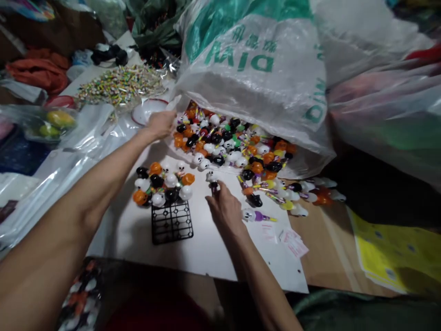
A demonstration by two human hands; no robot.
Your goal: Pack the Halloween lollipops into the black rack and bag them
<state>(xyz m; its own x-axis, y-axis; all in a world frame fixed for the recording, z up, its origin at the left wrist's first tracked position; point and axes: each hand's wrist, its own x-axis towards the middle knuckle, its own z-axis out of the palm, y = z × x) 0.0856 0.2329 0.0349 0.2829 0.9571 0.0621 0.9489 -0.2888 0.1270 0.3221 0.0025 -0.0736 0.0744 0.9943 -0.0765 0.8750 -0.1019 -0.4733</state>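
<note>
My left hand (pixel 162 125) is closed on the mouth edge of a large white woven sack (pixel 292 87) with green print. Out of the sack spills a heap of small pens with novelty heads (pixel 220 142): white skulls, orange pumpkins and black heads. With fingers closed, my right hand (pixel 225 207) pinches a skull-topped pen (pixel 211 176), its white head pointing away from me. To the left, a black plastic grid rack (pixel 172 225) has several head-topped pens standing at its far part. Another skull-headed pen (pixel 253 215) with a purple body lies right of my right hand.
White board (pixel 206 248) covers the wooden table (pixel 327 248). More pens (pixel 296 195) lie loose at right, near pink paper slips (pixel 292 241) and yellow sheets (pixel 396 248). Behind my left hand are a white bowl (pixel 143 110) and a pile of small colourful pieces (pixel 119 85).
</note>
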